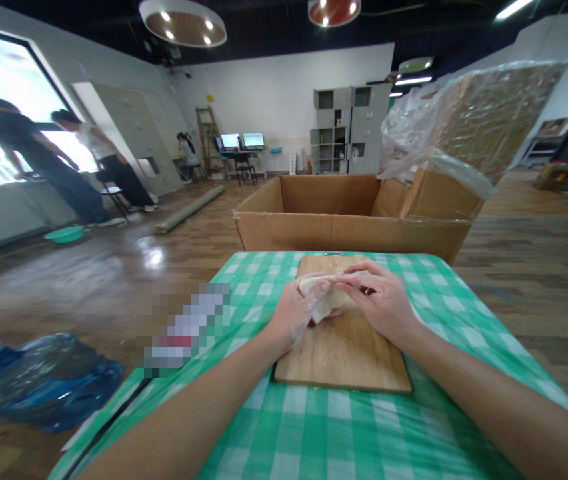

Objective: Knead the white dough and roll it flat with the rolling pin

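A pale, floppy piece of dough is held up between my two hands, above a wooden cutting board. My left hand is closed round its left side, with the thumb pressed on the front. At the upper right edge of the dough, the thumb and fingers of my right hand pinch together. White powder, like flour, marks my fingers. The far part of the board is partly hidden behind my hands and the dough.
A green checked tablecloth covers the table. A blurred-out object lies at its left edge. Beyond stands a large cardboard box with plastic wrap. On the floor at left are a big water bottle and a green basin. Several people are farther off.
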`<state>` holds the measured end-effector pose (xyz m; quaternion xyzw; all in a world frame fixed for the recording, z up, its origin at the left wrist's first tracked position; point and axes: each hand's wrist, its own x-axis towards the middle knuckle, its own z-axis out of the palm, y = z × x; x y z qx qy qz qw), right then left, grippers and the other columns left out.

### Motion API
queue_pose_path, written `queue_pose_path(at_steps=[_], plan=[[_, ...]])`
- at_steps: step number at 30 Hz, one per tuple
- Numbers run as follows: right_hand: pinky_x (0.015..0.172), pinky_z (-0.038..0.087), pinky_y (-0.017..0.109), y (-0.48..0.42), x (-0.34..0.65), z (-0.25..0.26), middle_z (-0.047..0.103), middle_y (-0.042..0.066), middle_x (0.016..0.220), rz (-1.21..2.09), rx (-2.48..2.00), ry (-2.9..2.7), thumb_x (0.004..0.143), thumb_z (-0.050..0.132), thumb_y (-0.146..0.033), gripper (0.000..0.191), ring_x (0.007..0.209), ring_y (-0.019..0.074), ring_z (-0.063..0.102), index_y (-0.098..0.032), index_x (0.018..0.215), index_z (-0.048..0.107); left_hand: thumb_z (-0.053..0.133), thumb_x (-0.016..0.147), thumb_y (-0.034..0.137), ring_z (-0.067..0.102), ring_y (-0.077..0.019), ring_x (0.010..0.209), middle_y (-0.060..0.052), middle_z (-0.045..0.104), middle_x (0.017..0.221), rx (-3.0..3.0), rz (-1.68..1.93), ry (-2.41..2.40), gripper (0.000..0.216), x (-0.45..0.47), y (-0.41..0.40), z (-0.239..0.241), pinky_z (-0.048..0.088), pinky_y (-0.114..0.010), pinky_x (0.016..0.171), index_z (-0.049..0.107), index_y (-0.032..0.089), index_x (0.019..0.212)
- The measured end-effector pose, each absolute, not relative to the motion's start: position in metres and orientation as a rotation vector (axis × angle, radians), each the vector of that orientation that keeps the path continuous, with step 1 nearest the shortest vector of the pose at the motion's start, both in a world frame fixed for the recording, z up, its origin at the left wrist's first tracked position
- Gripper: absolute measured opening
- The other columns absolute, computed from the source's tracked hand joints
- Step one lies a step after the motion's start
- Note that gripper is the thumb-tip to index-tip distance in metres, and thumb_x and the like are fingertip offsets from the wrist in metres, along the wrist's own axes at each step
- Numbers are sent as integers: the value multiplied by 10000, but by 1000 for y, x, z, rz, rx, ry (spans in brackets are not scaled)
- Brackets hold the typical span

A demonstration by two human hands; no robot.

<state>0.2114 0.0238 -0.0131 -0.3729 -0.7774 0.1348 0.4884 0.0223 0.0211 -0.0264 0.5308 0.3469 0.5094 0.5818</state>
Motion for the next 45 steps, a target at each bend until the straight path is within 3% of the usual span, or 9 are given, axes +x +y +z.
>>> queue_pose_path(at_steps=[5,16,19,25,27,31,36,41,45], plan=[[692,496,356,22,207,-9,692,87,1023,445,-1012,-1891,930,628,-415,210,801,220,627,-228,954,722,769,801,492,677,-203,854,-111,724,1126,1249,1230,803,459,22,22,-27,585,-329,726,737,183,1138],[520,371,275,23,203,-6,615,2,639,661,-1058,-1919,965,556,-427,339,575,145,515,-186,766,684,745,823,481,670,-200,818,-88,765,957,1360,1247,927,371,20,25,-31,495,-265,685,788,168,1016],[550,387,284,24,202,-9,625,11,671,599,-1082,-1915,959,564,-423,320,600,151,523,-190,767,668,762,808,471,670,-202,805,-85,763,929,1344,1228,904,382,20,25,-32,496,-270,682,784,164,1034],[717,467,324,20,202,-8,701,80,1017,517,-1062,-1886,926,619,-391,257,847,213,621,-210,1107,640,746,812,493,650,-181,725,-66,757,872,1415,1254,1003,356,20,23,-30,471,-249,603,785,172,962],[706,451,315,18,202,-5,707,48,894,549,-1071,-1961,967,560,-374,190,783,196,617,-213,977,661,734,820,502,649,-183,726,-64,753,867,1446,1264,1026,358,20,22,-29,471,-248,594,779,173,952],[606,381,303,19,203,-5,620,5,672,504,-1103,-1976,992,512,-374,295,625,167,542,-213,760,597,751,800,513,636,-171,678,-39,720,809,1417,1315,1050,383,21,23,-29,471,-239,560,724,174,978],[583,352,309,22,205,-7,612,9,685,468,-1145,-1875,996,494,-412,284,617,171,528,-215,815,588,718,838,500,659,-181,781,-62,734,932,1412,1339,960,379,21,24,-29,508,-251,651,721,175,1034],[577,336,292,19,204,-9,578,-6,674,562,-1100,-2011,1005,486,-434,332,612,147,494,-205,781,572,668,869,529,601,-150,628,-27,685,737,1381,1345,995,366,20,22,-32,445,-234,551,711,167,884],[581,330,289,19,202,-16,592,0,710,668,-1042,-2104,1008,467,-491,406,638,145,501,-191,759,578,637,893,542,609,-156,676,-34,687,769,1508,1265,994,385,18,23,-38,439,-234,578,690,163,855]])
